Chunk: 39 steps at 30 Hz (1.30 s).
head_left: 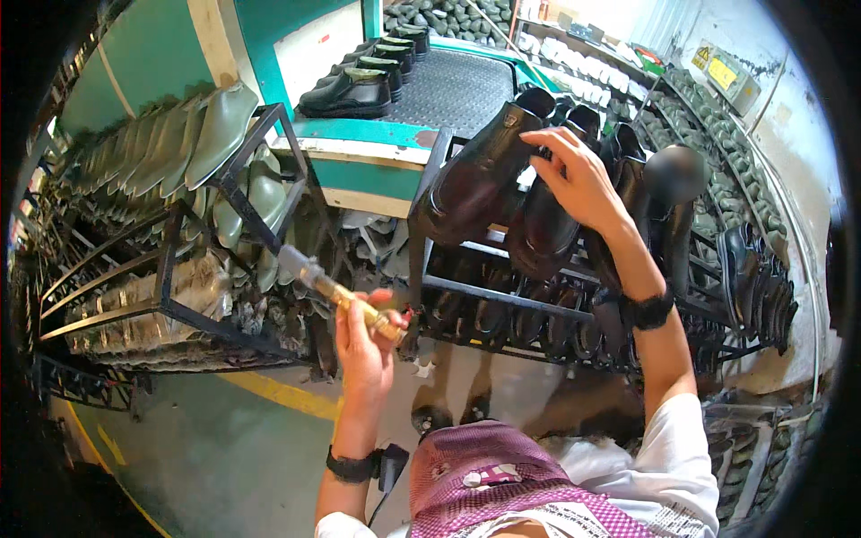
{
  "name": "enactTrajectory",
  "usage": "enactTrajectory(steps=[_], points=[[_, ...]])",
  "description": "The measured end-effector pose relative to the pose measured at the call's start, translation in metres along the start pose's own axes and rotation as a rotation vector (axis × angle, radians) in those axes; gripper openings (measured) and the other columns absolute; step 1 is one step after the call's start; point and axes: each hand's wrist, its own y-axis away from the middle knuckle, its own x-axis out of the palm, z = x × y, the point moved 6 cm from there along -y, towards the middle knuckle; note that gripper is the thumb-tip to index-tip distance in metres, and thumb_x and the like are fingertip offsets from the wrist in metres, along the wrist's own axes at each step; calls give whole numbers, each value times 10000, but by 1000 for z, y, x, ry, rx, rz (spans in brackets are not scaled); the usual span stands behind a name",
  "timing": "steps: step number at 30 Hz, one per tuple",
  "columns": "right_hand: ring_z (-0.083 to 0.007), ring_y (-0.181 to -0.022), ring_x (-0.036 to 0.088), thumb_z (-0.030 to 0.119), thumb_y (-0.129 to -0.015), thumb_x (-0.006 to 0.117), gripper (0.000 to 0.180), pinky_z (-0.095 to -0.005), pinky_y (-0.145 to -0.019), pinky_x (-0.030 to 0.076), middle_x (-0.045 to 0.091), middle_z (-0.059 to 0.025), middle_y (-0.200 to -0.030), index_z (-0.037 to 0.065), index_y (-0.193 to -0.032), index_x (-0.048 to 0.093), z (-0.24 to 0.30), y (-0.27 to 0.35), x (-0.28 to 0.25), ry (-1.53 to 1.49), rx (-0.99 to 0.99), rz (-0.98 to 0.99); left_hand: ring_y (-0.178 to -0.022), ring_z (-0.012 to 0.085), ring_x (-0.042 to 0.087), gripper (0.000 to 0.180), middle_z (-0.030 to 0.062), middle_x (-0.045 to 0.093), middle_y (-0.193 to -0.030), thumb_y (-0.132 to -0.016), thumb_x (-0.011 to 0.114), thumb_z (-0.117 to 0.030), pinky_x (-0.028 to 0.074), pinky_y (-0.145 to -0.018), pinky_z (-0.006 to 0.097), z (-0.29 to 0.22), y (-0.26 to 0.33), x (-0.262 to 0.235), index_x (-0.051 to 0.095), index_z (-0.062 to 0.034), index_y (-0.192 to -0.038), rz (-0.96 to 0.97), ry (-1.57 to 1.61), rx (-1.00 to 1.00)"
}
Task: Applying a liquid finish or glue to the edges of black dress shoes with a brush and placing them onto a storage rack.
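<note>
My left hand (363, 345) is closed around the yellowish handle of a brush-like tool (327, 287); its flat greyish end points up and left. What that end is made of is not clear. My right hand (578, 179) reaches over a row of dark ankle boots on the rack. Its fingers are apart, with the fingertips close to the upper part of the leftmost boot (480, 170). Whether they touch it I cannot tell. Beneath the hand is a second boot (545, 229), its toe toward me. More boots stand to the right, one partly covered by a blurred patch.
The black metal rack (502, 291) has a lower shelf of dark shoes. Behind it, black shoes (350, 90) stand on a green machine's ridged belt (453, 85). At left, a metal frame carries green shoe lasts (215, 134). More lasts fill racks along the right wall.
</note>
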Motion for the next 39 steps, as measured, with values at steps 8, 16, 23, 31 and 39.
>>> enactTrajectory(steps=[8, 16, 23, 31, 39], points=[[-283, -966, 497, 235, -723, 582, 253, -374, -806, 408, 512, -113, -972, 65, -907, 552, 2, -82, 41, 507, -273, 357, -823, 227, 587, 184, 185, 521, -1090, -919, 368, -244, 489, -702, 314, 16, -43, 93, 397, -66, -957, 151, -8, 86], [-304, -882, 565, 140, -634, 595, 220, -381, -735, 459, 554, -164, -970, 14, -810, 632, -2, -98, 86, 848, -234, 782, -1050, 242, 498, 252, 183, 495, -1122, -928, 338, -221, 417, -909, 327, 38, -77, 111, 386, 7, -1024, 31, 99, 103], [-229, -760, 630, 126, -580, 652, 165, -308, -607, 502, 645, -96, -795, 99, -741, 675, 5, -98, 85, 769, -218, 556, -1083, 245, 475, 248, 189, 443, -1179, -920, 353, -224, 417, -909, 344, 44, -75, 111, 383, 11, -996, -33, 113, 63], [-328, -615, 610, 120, -602, 545, 148, -399, -554, 489, 596, -190, -643, 42, -678, 644, 1, -88, 87, 600, -207, 458, -1107, 250, 456, 263, 186, 427, -1193, -919, 339, -226, 392, -936, 352, 48, -75, 110, 373, 25, -989, -32, 122, 74], [-370, -604, 566, 240, -779, 476, 207, -435, -572, 450, 563, -195, -624, 46, -747, 541, -7, -71, 50, 101, -73, 1, -1057, 241, 500, 224, 196, 467, -1132, -918, 342, -214, 432, -895, 338, 46, -77, 107, 375, 6, -935, -51, 121, 65]])
